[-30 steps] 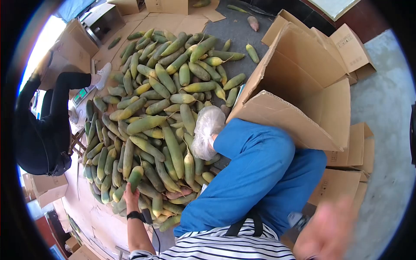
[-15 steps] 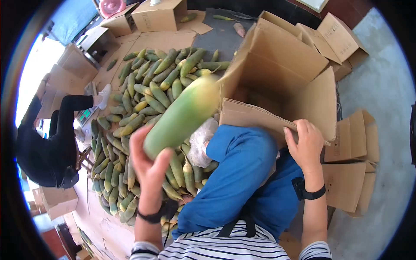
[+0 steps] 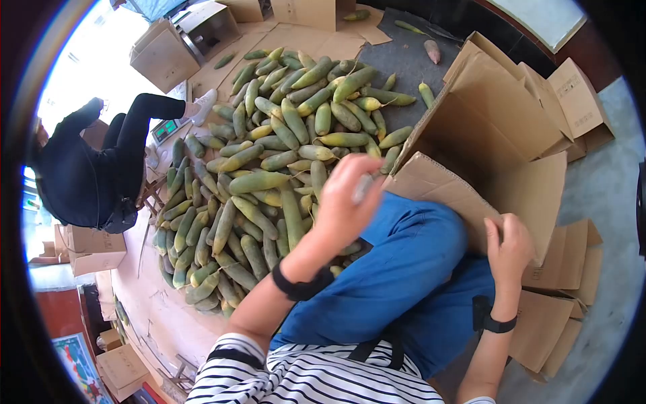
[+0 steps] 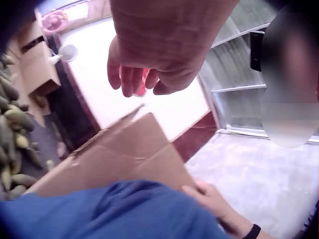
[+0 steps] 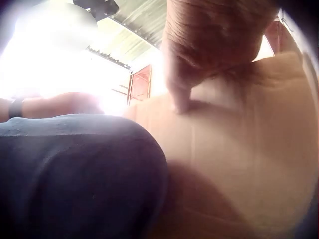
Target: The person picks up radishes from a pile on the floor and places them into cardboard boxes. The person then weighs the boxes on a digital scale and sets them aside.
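Note:
My left hand passes over the knee of the blue trousers, beside the tall open cardboard box. Its fingers hang loosely curled and empty in the left wrist view. The right hand holds the edge of the box's near flap, with a digit pressed against the cardboard in the right wrist view. To the left lies a big pile of green radishes, some with yellowish ends. The bottom of the box is hidden behind the flap.
More cardboard boxes stand at the right, and another behind the tall box. At the left a person in black sits beside a scale with a green display. One reddish radish lies on the dark floor beyond.
The left hand took a green radish from the pile, raised it toward the box, and is now without it. My right hand came up from the side and took hold of the box flap.

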Available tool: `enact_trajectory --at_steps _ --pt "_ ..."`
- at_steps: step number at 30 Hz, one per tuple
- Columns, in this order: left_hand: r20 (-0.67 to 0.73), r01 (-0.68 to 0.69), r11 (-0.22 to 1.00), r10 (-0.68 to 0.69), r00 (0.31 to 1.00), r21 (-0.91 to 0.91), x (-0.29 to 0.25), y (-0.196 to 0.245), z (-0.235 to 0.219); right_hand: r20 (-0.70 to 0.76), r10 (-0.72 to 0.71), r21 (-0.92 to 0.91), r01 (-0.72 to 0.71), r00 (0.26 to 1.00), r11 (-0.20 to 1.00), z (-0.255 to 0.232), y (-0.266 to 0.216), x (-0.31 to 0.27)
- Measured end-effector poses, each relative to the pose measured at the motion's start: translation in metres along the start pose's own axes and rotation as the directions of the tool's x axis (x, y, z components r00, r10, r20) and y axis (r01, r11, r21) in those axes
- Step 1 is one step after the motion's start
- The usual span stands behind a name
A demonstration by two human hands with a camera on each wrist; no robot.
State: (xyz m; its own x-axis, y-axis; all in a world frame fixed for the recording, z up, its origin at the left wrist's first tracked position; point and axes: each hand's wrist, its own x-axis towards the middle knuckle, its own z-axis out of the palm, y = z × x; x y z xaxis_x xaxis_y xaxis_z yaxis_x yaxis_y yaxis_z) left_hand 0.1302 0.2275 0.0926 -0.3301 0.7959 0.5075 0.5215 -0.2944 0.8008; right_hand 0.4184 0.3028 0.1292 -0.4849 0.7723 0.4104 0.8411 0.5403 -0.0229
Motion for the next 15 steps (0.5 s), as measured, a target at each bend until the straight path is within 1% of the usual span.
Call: enact_trajectory --at_steps 1,2,3,4,5,6,7,8,10,11,13,15 --pt "0.043 0.157 0.988 -0.157 0.987 0.008 -0.023 -0.026 -0.014 0.006 -0.002 0.005 0.002 1.000 1.000 0.001 0.000 0.001" --pt "0.077 0.318 0.946 -0.322 0.944 0.056 -0.053 -0.059 -0.025 -0.038 -0.008 -0.028 0.007 0.999 1.000 0.002 0.001 0.001" --pt "0.102 0.471 0.876 -0.481 0.871 0.106 -0.088 -0.093 -0.037 -0.077 -0.015 -0.062 0.011 0.997 0.998 0.003 0.003 0.000" --pt "0.169 0.523 0.816 -0.568 0.806 0.246 -0.123 -0.122 -0.053 -0.073 -0.016 -0.025 0.014 0.997 1.000 0.002 0.005 0.000" --pt "0.223 0.551 0.742 -0.653 0.724 0.383 -0.157 -0.144 -0.070 -0.064 -0.024 -0.025 0.022 0.998 0.999 0.002 0.007 0.000" --pt "0.237 0.653 0.646 -0.759 0.606 0.397 -0.188 -0.160 -0.084 -0.062 -0.007 -0.028 0.006 0.998 1.000 0.003 0.008 0.000" --pt "0.251 0.739 0.534 -0.846 0.471 0.412 -0.215 -0.172 -0.095 -0.058 0.008 -0.033 -0.010 0.998 0.999 0.003 0.008 0.000" --pt "0.251 0.750 0.523 -0.852 0.459 0.406 -0.234 -0.182 -0.102 -0.021 0.025 -0.024 -0.025 0.999 0.999 0.002 0.008 0.001" --pt "0.193 0.716 0.418 -0.905 0.378 0.559 -0.266 -0.199 -0.111 -0.015 0.014 -0.026 -0.014 1.000 1.000 0.003 0.006 0.005" --pt "0.190 0.724 0.410 -0.910 0.369 0.555 -0.279 -0.209 -0.111 -0.023 0.015 -0.030 -0.016 1.000 0.999 0.004 0.006 0.006" --pt "0.085 0.732 0.324 -0.935 0.344 0.600 -0.301 -0.229 -0.105 -0.007 0.021 -0.022 -0.021 1.000 1.000 0.006 0.009 0.005" --pt "0.087 0.750 0.315 -0.941 0.327 0.582 -0.310 -0.244 -0.094 -0.019 0.019 0.014 -0.019 1.000 1.000 0.005 0.010 0.003"
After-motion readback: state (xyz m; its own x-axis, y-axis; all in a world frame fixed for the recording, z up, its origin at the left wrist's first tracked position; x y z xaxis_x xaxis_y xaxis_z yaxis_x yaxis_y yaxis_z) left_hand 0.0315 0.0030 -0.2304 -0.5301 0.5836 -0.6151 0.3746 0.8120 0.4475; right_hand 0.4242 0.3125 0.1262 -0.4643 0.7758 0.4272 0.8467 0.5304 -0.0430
